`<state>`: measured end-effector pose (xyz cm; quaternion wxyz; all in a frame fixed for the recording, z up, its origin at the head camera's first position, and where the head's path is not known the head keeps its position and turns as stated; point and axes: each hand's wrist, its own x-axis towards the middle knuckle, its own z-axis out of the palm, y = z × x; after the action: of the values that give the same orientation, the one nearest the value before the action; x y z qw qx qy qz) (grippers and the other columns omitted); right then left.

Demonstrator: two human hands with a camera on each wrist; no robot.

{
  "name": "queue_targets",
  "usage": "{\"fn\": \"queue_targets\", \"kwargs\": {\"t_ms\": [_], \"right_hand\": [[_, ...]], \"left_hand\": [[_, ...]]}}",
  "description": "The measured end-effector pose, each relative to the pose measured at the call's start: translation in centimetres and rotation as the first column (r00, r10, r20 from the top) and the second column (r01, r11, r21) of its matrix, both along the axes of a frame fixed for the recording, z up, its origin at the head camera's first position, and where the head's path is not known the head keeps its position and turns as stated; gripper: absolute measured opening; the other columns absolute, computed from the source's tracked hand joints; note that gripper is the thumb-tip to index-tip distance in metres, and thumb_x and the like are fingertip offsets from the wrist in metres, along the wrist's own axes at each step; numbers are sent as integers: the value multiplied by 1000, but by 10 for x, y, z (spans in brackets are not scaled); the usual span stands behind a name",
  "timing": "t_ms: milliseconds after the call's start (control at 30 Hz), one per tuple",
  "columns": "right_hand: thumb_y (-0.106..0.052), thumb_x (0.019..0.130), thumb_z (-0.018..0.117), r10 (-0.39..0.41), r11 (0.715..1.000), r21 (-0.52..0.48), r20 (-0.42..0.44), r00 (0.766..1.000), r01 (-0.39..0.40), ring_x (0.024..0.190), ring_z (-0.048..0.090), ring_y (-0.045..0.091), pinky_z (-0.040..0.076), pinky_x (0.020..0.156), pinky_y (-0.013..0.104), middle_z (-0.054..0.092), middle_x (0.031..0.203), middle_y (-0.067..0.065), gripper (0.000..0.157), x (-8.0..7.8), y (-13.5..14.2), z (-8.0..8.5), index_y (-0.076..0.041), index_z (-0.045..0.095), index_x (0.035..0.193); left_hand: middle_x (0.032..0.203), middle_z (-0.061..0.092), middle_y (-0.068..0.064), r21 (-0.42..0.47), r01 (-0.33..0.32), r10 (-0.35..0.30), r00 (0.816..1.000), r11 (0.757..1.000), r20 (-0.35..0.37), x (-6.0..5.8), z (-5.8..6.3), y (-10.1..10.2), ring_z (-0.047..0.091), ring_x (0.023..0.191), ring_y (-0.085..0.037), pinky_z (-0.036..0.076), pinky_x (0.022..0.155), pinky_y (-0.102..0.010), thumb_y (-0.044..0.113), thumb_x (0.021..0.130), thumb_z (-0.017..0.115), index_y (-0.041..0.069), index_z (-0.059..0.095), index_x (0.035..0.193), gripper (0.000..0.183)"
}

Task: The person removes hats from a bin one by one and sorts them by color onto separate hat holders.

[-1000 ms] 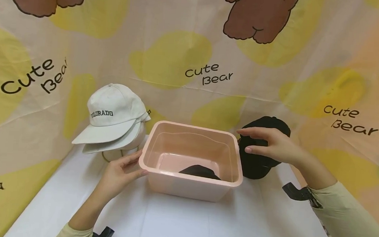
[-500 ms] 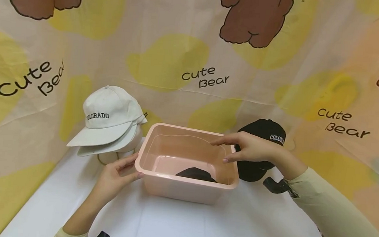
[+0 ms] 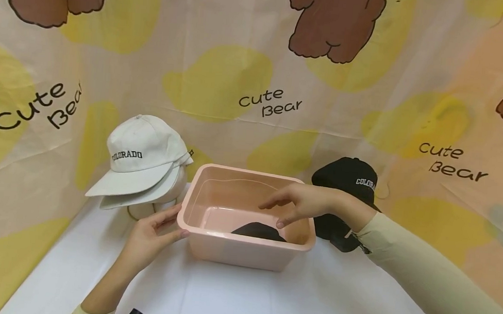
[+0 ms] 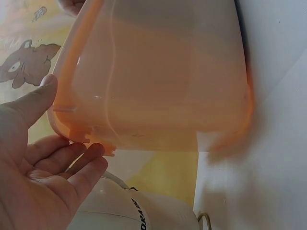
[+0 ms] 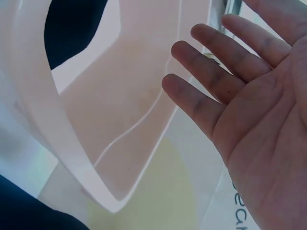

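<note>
A pink plastic tub [image 3: 244,254] stands on the white table, a dark cap [image 3: 260,230] lying inside near its front wall. At the tub's left corner my left hand [image 3: 149,235] holds the rim; in the left wrist view the thumb lies over the rim [image 4: 81,62] and the fingers [image 4: 91,158] are bent at its underside. My right hand [image 3: 307,202] hovers over the tub's right part, holding nothing, its fingers [image 5: 192,98] spread and relaxed in the right wrist view. Only part of the cap in the tub shows above the front rim.
Two stacked white caps [image 3: 142,154], the upper lettered COLORADO, sit on a stand left of the tub. Black caps [image 3: 342,178] stand at its right, partly behind the right forearm. A patterned cloth [image 3: 221,87] hangs behind the white table [image 3: 224,296].
My right hand has moved left from in front of the black caps to above the tub, uncovering their lettering. The left hand stays at the tub's corner; the view has shifted slightly.
</note>
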<state>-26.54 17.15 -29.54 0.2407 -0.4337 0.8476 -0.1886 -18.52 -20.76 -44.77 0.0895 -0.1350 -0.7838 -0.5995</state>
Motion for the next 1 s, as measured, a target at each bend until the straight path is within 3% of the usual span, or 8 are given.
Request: {"fn": "queue_targets", "kwargs": {"t_ms": [167, 433, 733, 1000], "right_hand": [[-24, 91, 80, 39, 999, -18, 42, 998, -38, 133, 58, 18, 46, 116, 39, 64, 140, -3, 55, -8, -7, -3, -13, 62, 141], [-26, 90, 81, 29, 999, 21, 159, 987, -32, 134, 57, 17, 47, 115, 36, 61, 145, -1, 59, -10, -14, -16, -13, 60, 143], [-21, 91, 80, 68, 996, 39, 193, 979, -77, 137, 55, 24, 43, 118, 32, 60, 145, 5, 57, -15, -23, -21, -9, 60, 143], [-9, 88, 81, 65, 995, 56, 305, 950, -86, 137, 56, 25, 43, 116, 29, 64, 139, 1, 52, -21, -27, -28, -9, 64, 138]], "left_hand": [[145, 59, -14, 25, 3, -3, 1000, 1000, 6, 2, 2, 0, 59, 130, -25, 54, 95, -17, 24, 83, 87, 3, 57, 144, 72], [145, 59, -15, 13, 3, -3, 1000, 1000, -3, 3, -1, 1, 61, 128, -26, 55, 95, -17, 23, 84, 87, 3, 57, 145, 71], [146, 58, -15, 9, 8, -8, 1000, 1000, -11, 1, -2, -2, 60, 128, -23, 54, 96, -17, 24, 84, 86, 3, 56, 145, 71], [145, 59, -13, -17, 2, -3, 999, 1000, -33, -2, -2, -2, 60, 128, -24, 54, 96, -17, 24, 83, 87, 5, 58, 144, 70]]}}
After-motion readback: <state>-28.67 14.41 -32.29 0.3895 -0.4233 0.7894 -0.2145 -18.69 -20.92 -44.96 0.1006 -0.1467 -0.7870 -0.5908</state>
